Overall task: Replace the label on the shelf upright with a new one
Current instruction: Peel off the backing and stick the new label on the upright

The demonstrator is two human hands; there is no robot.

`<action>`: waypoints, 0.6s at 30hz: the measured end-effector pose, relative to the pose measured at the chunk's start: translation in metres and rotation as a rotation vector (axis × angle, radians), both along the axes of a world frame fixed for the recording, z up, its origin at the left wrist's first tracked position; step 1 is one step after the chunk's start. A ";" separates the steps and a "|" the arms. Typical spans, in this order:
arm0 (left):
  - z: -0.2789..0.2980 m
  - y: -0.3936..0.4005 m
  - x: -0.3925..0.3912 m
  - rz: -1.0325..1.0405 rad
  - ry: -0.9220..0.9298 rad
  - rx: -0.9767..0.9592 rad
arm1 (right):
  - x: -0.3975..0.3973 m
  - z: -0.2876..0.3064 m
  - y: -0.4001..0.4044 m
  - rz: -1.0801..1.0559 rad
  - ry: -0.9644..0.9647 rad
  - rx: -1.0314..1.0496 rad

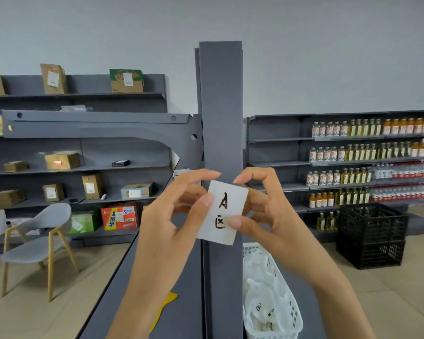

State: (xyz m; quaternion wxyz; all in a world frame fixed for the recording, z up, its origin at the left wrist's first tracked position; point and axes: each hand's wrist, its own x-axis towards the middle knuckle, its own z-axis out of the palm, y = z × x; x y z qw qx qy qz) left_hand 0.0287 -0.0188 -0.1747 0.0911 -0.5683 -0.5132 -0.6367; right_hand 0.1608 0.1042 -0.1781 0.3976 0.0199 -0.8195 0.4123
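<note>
We hold a white label (222, 211) marked "A" before the grey shelf upright (220, 113) — left hand (179, 211) pinching its left edge, right hand (262, 209) its right edge, fingers narrow. Contact with the upright is hidden. Near right, a white basket (289, 304) of crumpled papers, cut off below.

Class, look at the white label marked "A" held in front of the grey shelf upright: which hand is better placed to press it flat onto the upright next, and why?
Probably the right hand. Its fingers sit on the label's top corner and lower edge, directly over the shelf upright. The left hand grips only the label's left edge, beside the upright.
</note>
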 end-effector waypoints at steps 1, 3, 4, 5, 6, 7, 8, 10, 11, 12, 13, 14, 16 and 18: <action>0.004 0.000 -0.002 0.005 0.012 0.007 | -0.001 0.004 0.001 -0.012 0.017 0.009; 0.012 0.002 -0.007 0.008 0.033 0.018 | -0.003 0.012 0.004 -0.034 0.051 0.028; 0.017 0.003 -0.010 0.011 0.043 0.022 | -0.005 0.017 0.005 -0.043 0.065 0.039; 0.022 0.004 -0.013 0.015 0.059 0.030 | -0.007 0.022 0.006 -0.056 0.082 0.054; 0.027 0.005 -0.016 0.019 0.076 0.042 | -0.009 0.027 0.007 -0.069 0.096 0.071; 0.033 0.006 -0.019 0.022 0.091 0.054 | -0.011 0.033 0.008 -0.081 0.108 0.087; 0.039 0.007 -0.022 0.019 0.102 0.065 | -0.013 0.039 0.009 -0.090 0.116 0.101; 0.051 0.009 -0.028 0.016 0.120 0.078 | -0.018 0.051 0.011 -0.103 0.130 0.125; 0.056 0.010 -0.031 0.016 0.126 0.080 | -0.020 0.057 0.012 -0.110 0.136 0.135; 0.061 0.010 -0.033 0.015 0.128 0.081 | -0.022 0.062 0.012 -0.116 0.142 0.144; 0.066 0.011 -0.035 0.017 0.133 0.080 | -0.024 0.067 0.013 -0.124 0.144 0.155; 0.070 0.013 -0.037 0.021 0.146 0.081 | -0.025 0.071 0.013 -0.132 0.146 0.165; 0.079 0.015 -0.041 0.032 0.174 0.080 | -0.028 0.078 0.014 -0.150 0.159 0.177; 0.088 0.018 -0.044 0.040 0.194 0.087 | -0.030 0.084 0.015 -0.182 0.174 0.190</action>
